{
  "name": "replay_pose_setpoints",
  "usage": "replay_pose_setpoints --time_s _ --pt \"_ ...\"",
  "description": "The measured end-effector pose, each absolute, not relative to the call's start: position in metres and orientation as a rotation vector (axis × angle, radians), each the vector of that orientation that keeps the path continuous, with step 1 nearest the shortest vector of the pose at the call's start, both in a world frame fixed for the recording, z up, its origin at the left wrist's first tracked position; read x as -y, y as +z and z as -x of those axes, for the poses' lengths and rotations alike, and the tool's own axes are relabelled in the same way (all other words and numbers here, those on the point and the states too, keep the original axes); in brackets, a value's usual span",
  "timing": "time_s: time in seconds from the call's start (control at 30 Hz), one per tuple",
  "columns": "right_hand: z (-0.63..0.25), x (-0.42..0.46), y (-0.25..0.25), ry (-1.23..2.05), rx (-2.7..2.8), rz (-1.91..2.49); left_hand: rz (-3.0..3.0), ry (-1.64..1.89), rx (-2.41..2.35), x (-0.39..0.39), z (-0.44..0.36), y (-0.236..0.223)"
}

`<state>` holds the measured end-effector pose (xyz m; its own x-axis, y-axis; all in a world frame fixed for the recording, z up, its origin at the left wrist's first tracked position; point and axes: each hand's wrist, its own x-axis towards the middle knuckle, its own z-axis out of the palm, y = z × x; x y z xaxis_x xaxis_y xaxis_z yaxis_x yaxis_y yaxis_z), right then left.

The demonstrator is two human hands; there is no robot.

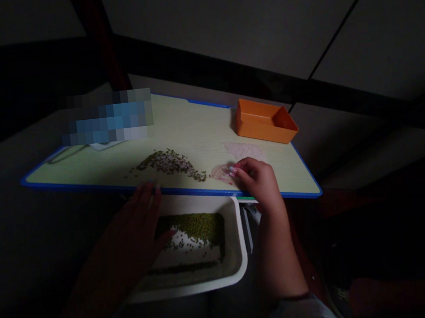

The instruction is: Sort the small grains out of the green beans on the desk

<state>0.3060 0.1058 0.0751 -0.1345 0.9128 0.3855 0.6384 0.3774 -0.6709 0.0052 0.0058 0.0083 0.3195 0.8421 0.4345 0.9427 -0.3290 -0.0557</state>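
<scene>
My left hand (138, 232) is stretched out flat over the left part of a white tub (238, 227), its fingertips near the table's blue front edge. Small green beans (200, 226) lie in the tub, heaped towards its far side. On the table, my right hand (260, 176) has its thumb and fingers pinched together above a faint pinkish print (219, 173). Whatever may be between those fingertips is too small to make out. To the left of that hand, a loose pile of beans (165, 161) is spread on the tabletop.
The low table (201, 119) has a pale yellow-green top and a blue rim. An orange open box (265, 123) stands at its back right. A blurred-out bluish object (113, 119) lies at the back left. Part of a shoe (339, 297) shows on the dark floor at right.
</scene>
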Motion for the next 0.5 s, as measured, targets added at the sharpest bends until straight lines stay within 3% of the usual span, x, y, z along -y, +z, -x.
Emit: replay_pose_setpoints --time_s 0.5 --pt "-0.3008 -0.1097 0.0771 0.391 1.861 1.399 2.286 -0.428 1.609 -0.0057 -0.0061 0.0113"
